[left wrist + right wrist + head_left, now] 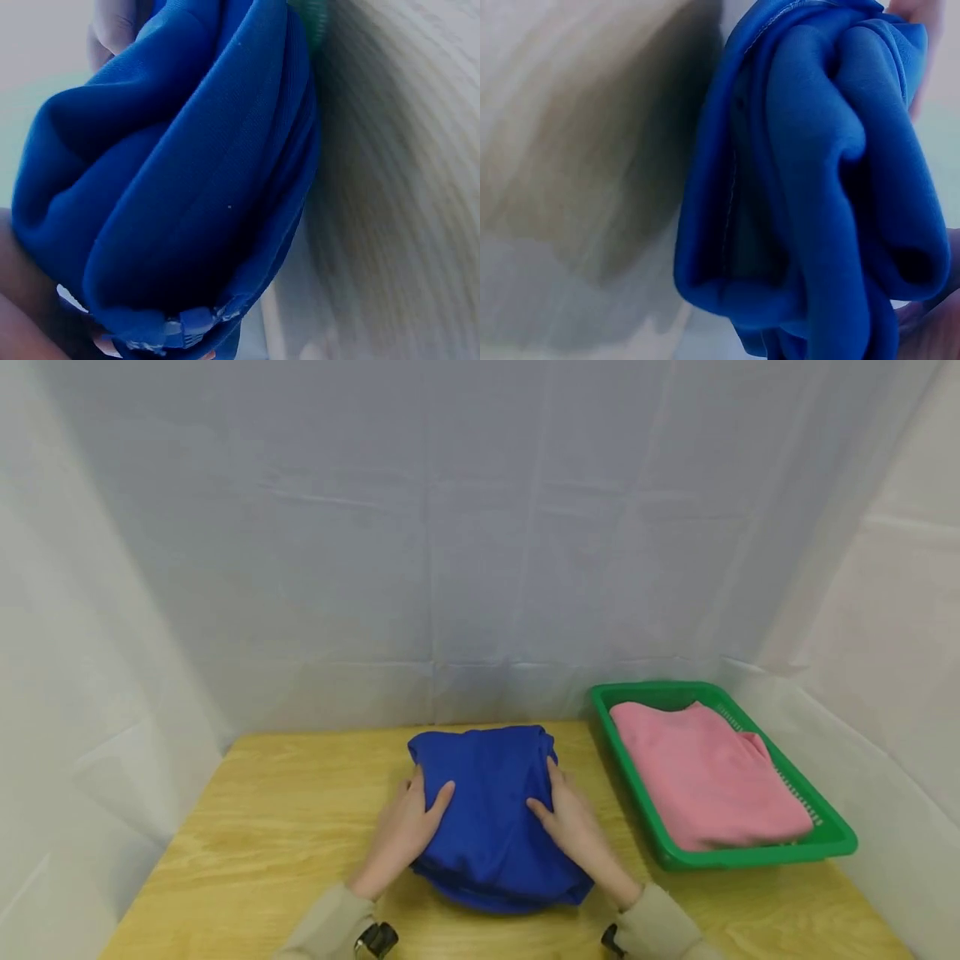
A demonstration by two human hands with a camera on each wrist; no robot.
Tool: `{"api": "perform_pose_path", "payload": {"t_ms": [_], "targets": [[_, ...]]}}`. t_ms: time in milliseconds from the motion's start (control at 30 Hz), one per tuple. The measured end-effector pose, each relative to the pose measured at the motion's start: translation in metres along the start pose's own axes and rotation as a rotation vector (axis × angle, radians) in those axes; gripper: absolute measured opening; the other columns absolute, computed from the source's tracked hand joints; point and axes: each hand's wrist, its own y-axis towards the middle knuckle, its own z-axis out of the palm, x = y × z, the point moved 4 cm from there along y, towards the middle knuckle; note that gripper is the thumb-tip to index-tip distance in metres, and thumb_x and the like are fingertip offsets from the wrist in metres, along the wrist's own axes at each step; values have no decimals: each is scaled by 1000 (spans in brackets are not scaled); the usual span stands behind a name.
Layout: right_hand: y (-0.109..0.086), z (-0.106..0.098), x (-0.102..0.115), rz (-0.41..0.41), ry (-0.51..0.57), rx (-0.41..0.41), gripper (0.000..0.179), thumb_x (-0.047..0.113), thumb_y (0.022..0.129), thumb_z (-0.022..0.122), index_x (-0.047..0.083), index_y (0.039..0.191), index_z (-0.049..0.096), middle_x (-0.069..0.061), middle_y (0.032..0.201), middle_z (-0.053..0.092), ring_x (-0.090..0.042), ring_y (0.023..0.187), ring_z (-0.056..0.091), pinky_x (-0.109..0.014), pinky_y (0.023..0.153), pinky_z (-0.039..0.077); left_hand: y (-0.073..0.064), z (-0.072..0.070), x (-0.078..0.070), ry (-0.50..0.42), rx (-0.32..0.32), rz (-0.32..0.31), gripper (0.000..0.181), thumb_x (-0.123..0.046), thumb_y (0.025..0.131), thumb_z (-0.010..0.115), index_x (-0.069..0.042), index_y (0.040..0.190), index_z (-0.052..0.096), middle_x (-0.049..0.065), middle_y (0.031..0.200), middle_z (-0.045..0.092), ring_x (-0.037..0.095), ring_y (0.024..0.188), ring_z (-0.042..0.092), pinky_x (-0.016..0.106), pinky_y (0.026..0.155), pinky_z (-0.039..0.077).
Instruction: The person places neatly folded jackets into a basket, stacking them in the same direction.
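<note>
A folded blue garment (487, 810) is held between my two hands at the middle of the table. My left hand (408, 827) grips its left side, thumb laid on top and the other fingers mostly hidden underneath. On the opposite side my right hand (573, 822) holds it the same way. Several layered folds of the blue garment (202, 165) face the left wrist camera, with a whitish patch at one end. Rounded, loosely stacked folds of the garment (817, 165) show in the right wrist view, over a dark shadow on the wood.
To the right, a green plastic basket (648, 827) stands on the wooden table (285, 810), angled toward the right wall. A folded pink cloth (712, 777) lies in it. Pale sheeting (465, 527) hangs behind and on both sides of the table.
</note>
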Motion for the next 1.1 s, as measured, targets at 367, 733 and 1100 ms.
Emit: {"api": "perform_pose_path", "payload": {"t_ms": [367,733,1100], "targets": [[9,-31,16,-92,-174,-142,60,7,97,68,-17,145,40,-37,123,55,-46,99,65,-52,81,57,17,-10,-27,-13,-13,46,74,-45,106,47,9,154,32,34,147,46,50,131,48,60,105,42],[8,-58,12,-57,-198,-169,62,9,97,68,-17,145,40,-36,122,55,-43,92,67,-50,77,57,32,-10,-55,6,0,95,77,-53,104,49,-1,158,32,32,138,53,44,116,58,54,88,50],[18,-129,2,14,-231,-107,62,11,102,60,-14,152,32,-39,134,48,-49,109,61,-56,88,52,47,-7,-106,-66,90,167,81,-57,103,46,-1,159,27,22,158,37,43,144,38,57,114,34]]}}
